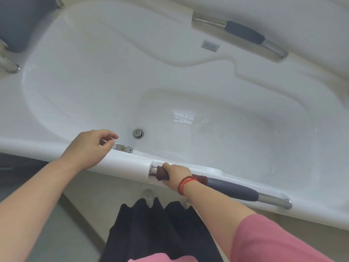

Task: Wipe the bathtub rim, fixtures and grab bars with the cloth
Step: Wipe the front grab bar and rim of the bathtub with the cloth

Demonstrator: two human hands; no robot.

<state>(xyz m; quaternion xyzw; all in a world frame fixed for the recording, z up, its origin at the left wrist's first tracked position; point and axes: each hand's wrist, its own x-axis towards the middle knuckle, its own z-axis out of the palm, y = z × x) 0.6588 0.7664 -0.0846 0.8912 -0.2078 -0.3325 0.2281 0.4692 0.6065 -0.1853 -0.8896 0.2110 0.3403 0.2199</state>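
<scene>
A white bathtub fills the view, its near rim (122,164) running from lower left to right. Set into that rim is the near grab bar (236,189), chrome with a grey grip. My right hand (175,175) is wrapped around the bar's left end, with a dark red cloth (161,173) pressed between palm and bar. My left hand (88,148) rests on the rim to the left, fingers loosely curled and holding nothing, just beside a chrome overflow fitting (123,148). A second grab bar (239,33) sits on the far rim.
The chrome drain (138,133) lies in the tub floor past my left hand. Chrome fixtures (10,66) and a dark grey headrest (20,21) stand at the far left end. A label sticker (210,45) is on the far wall. Tiled floor (75,224) lies below the rim.
</scene>
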